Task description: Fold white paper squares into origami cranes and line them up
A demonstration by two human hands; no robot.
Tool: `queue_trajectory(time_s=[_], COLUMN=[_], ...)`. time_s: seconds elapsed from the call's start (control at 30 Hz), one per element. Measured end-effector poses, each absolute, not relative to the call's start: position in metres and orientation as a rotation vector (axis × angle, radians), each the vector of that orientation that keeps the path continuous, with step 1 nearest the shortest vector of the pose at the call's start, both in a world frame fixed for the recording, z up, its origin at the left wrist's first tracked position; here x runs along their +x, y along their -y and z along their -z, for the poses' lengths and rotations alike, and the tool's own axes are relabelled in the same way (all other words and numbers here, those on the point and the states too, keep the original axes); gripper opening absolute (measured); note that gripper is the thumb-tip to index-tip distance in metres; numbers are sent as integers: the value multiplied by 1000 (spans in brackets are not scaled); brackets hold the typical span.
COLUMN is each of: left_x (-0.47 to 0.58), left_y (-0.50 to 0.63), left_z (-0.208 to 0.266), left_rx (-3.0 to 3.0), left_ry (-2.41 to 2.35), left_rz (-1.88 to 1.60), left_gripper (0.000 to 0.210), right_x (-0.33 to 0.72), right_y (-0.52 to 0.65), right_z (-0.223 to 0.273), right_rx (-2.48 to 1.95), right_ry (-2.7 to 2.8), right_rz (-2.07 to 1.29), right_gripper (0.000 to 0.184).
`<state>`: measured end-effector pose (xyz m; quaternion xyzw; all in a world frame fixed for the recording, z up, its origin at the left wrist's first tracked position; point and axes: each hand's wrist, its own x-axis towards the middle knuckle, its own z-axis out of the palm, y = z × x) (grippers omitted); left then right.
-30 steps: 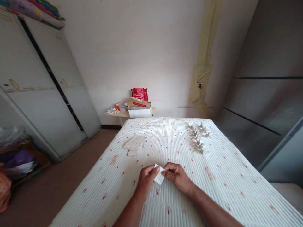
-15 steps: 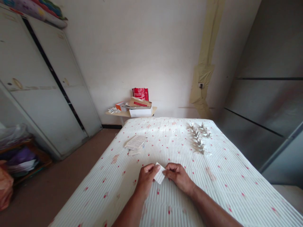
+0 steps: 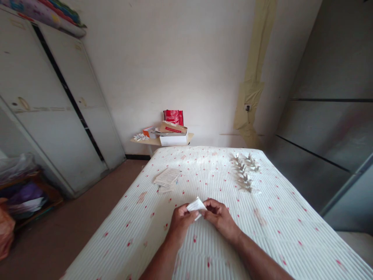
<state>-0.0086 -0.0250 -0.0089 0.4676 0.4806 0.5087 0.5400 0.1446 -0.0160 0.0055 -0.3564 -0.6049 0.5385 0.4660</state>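
The paper has turned between the fingers since half a second ago: it showed then as a small slanted rectangle, and now a triangular face points up and away, with a narrow tip sticking out below. The left thumb has slid lower on it; the sheets and cranes lie where they were.

The left hand pinches the paper's left side between thumb and fingers. The right hand grips the right edge the same way, its other fingers curled in. The paper is thus held between the two hands, above the bed; whether the hands touch the cover cannot be told.

Ahead of the left hand and a little to its left, a loose stack of printed sheets lies on the bed. Ahead of the right hand and to its right, folded cranes stand close together in a cluster.

Farther ahead of the left hand, past the bed's end, a desk carries small white pieces, an orange box, a white box with cardboard on it, and a red bag behind. Far left of the left hand stands a cabinet.
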Motion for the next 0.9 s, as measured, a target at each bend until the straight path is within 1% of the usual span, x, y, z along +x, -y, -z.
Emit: queue_trajectory(time_s=[0.13, 0.27, 0.47, 0.7, 0.73, 0.8, 0.87, 0.9], left_x=[-6, -4, -7, -9, -8, -6, -5, -4], left_y=[27, 29, 25, 23, 23, 23, 23, 23], left_z=[9, 9, 11, 9, 9, 10, 12, 13], left_rx=[1225, 1304, 1256, 1216, 1222, 1237, 1267, 1299], left_ry=[-1050, -1024, -976, -931, -932, -963, -1056, -1117], left_rz=[-1147, -1108, -1094, -1120, -1128, -1153, -1171, -1176], left_gripper=[25, 19, 25, 22, 24, 35, 47, 49], right_x=[145, 146, 148, 149, 149, 150, 151, 152], right_y=[17, 17, 14, 10, 9, 7, 5, 3], right_z=[-9, -8, -8, -5, -4, -1, 2, 3], right_rx=[-836, -857, -903, -981, -999, -1073, -1185, -1245], right_ry=[1467, 1449, 1343, 1308, 1319, 1358, 1475, 1559], right_rz=[-1330, -1350, -1382, -1306, -1289, -1218, -1050, -939], right_gripper=[24, 29, 35, 30, 30, 29, 28, 28])
